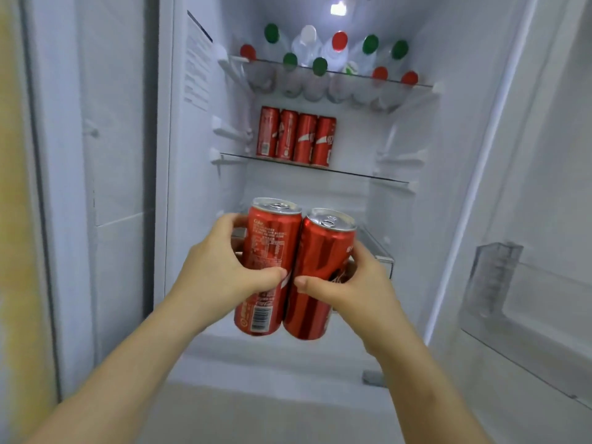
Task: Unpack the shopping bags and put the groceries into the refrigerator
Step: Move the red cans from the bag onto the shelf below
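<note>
I stand in front of the open refrigerator (455,155). My left hand (221,267) grips a tall red cola can (269,245), barcode facing me. My right hand (355,283) grips a second red cola can (320,267). The two cans touch side by side, held upright in front of the lower compartment. Several more red cans (296,139) stand in a row at the left of the middle glass shelf (368,176). The top shelf (416,84) holds several clear bottles (336,49) lying with red, green and white caps toward me.
The fridge door (544,219) stands open at the right, with a clear door bin (499,283). A second closed door panel (112,155) is at the left. The middle shelf has bare glass to the right of the cans. A lower shelf edge (381,251) shows behind my right hand.
</note>
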{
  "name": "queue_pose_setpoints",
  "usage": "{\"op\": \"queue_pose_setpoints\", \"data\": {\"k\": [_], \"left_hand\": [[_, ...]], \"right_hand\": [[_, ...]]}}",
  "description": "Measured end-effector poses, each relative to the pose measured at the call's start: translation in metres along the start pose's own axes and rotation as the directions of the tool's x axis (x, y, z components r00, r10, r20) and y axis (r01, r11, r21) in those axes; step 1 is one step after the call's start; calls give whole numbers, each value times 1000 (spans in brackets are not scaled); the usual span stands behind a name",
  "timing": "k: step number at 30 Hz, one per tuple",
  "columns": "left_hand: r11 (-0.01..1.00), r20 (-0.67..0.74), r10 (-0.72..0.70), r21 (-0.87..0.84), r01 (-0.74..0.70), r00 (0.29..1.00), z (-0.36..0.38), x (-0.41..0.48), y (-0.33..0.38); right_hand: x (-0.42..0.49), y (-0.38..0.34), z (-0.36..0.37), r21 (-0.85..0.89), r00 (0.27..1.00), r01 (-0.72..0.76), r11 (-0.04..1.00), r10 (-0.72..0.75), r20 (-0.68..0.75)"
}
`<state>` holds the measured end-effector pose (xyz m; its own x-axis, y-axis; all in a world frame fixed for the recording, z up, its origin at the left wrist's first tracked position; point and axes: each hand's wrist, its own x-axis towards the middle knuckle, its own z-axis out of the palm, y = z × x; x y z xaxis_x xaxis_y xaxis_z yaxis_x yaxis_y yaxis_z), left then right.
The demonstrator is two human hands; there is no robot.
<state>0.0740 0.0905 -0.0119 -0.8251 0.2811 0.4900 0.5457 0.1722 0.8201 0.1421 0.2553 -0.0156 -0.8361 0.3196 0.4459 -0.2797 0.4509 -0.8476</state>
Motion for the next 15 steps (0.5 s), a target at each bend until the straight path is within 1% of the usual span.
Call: {"op": "queue_pose_setpoints", "data": {"k": [5,10,15], "left_hand": [[996,2,84,-43,-84,996,-19,72,1],[983,1,172,-61,-172,985,-31,130,5],[969,-9,237,-71,-237,971,-31,179,14]], "right_hand": [[63,-19,17,-9,993,83,996,-84,-89],[113,-39,23,-17,980,152,988,-152,-130],[155,-53,21,-7,977,151,989,-150,-151]]}}
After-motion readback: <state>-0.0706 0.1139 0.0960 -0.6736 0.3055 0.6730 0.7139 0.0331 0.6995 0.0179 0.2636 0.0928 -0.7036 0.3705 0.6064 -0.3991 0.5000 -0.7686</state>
